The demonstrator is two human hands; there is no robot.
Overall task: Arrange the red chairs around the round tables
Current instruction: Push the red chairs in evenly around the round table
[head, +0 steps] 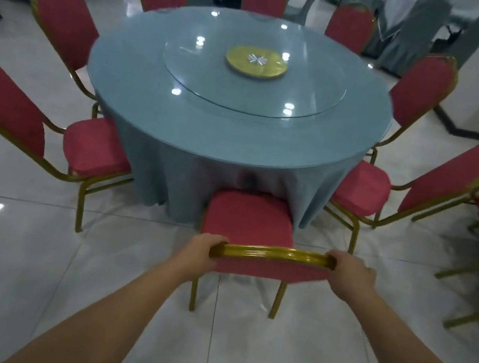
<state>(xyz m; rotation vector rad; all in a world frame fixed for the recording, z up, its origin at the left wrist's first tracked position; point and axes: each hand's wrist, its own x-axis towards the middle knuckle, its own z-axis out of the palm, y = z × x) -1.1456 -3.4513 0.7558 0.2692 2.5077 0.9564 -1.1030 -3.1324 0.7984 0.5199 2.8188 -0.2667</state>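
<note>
We hold red chair [248, 224] by top of backrest: left hand [200, 252] closed on left corner of gold frame, right hand [350, 276] closed on right corner. Chair has red padded seat, gold metal legs, and stands on glossy tile floor [13, 254], seat front touching blue-grey tablecloth of round table [233, 136]. Seven other red chairs ring table; glass turntable [252, 88] lies on top.

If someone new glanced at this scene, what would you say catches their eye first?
Probably the big round table in blue cloth at centre, with a glass turntable and a gold disc on it. Red chairs ring it. Nearest, the left hand and right hand grip the backrest of one red chair.
</note>
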